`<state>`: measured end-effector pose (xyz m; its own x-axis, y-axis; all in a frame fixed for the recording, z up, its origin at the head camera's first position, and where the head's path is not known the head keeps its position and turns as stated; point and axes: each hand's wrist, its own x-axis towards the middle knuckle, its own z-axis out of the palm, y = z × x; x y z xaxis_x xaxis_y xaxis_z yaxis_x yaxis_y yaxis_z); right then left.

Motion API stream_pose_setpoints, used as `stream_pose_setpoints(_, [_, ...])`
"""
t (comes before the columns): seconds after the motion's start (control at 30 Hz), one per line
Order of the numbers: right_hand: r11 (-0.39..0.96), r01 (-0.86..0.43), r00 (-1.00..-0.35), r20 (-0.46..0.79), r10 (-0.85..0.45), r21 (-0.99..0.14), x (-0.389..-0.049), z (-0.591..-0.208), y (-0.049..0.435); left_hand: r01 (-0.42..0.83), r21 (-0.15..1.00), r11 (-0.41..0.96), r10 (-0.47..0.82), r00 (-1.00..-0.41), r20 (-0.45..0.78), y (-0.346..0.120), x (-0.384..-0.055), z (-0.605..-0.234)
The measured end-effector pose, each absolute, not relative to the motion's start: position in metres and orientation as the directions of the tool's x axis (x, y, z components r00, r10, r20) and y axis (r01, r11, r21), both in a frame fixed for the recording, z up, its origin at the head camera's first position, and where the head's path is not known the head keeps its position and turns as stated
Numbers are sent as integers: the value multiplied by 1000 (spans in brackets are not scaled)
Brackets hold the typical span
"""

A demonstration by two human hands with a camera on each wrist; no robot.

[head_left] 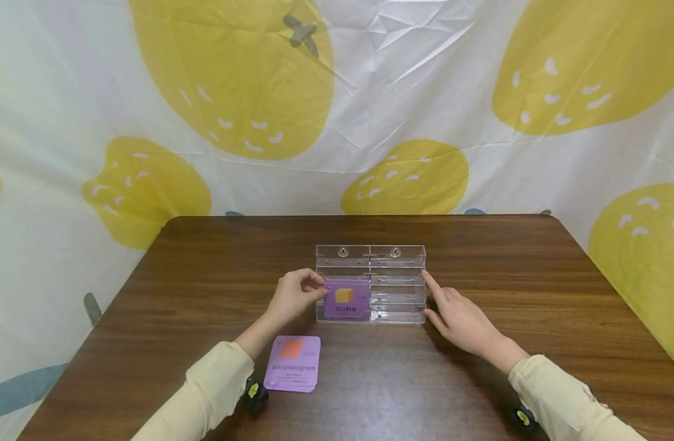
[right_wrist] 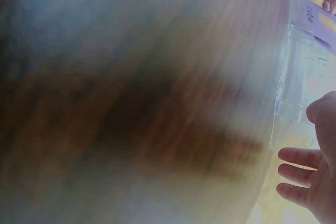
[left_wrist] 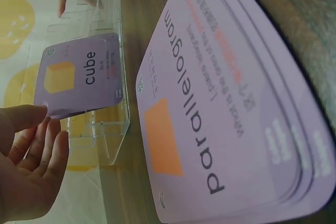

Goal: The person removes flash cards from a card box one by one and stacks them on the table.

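A clear plastic card rack point(head_left: 398, 298) with two columns of tiered slots stands on the table. In its left column, at the front, is a purple card point(head_left: 361, 300) printed "cube" with a yellow cube picture. My left hand point(head_left: 297, 295) pinches that card's upper left edge between thumb and fingers, as the left wrist view shows too. At the rack's right side my right hand point(head_left: 462, 318) rests its fingertips and thumb against the wall, the other fingers spread. A stack of purple cards point(head_left: 294, 364), "parallelogram" on top, lies in front and to the left of the rack.
The brown wooden table point(head_left: 414, 380) runs back to a white cloth point(head_left: 337, 184) with yellow fruit prints hanging behind it. Loose cream sleeves point(head_left: 221, 367) cover both forearms, and a dark wrist camera point(head_left: 255, 392) sits close beside the card stack.
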<state>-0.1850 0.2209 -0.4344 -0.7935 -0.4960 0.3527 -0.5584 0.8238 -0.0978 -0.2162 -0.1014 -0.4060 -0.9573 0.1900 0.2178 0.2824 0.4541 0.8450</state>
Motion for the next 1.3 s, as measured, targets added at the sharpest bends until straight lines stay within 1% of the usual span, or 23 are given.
stream_pose_setpoints(0.2, [820, -564, -787, 364, -498, -98, -185, -435, 220, 262, 859, 439, 227, -958, 176, -103, -217, -406])
stream_pose_setpoints(0.5, [819, -566, -787, 360, -500, -99, -185, -434, 219, 268, 864, 427, 244, -954, 175, -102, -216, -403])
stream_pose_setpoints(0.63, [820, -563, -790, 355, -500, -99, -185, -433, 219, 237, 890, 389, 225, -962, 158, -103, -217, -403])
stream_pose_setpoints(0.9, [818, -566, -787, 359, -502, -98, -185, -433, 219, 139, 954, 265, 197, -976, 88, -102, -219, -401])
stream_pose_setpoints(1.0, [818, -568, -786, 359, -504, -95, -185, -434, 219, 106, 969, 225, 187, -980, 64, -101, -216, -394])
stream_pose_setpoints(1.13, [817, -569, -784, 363, -504, -94, -185, -434, 220, 89, 979, 184, 173, -983, 57, -101, -217, -391])
stream_pose_setpoints(1.3, [815, -571, -782, 368, -504, -97, -184, -433, 221, 112, 982, 153, 192, -978, 82, -104, -221, -394])
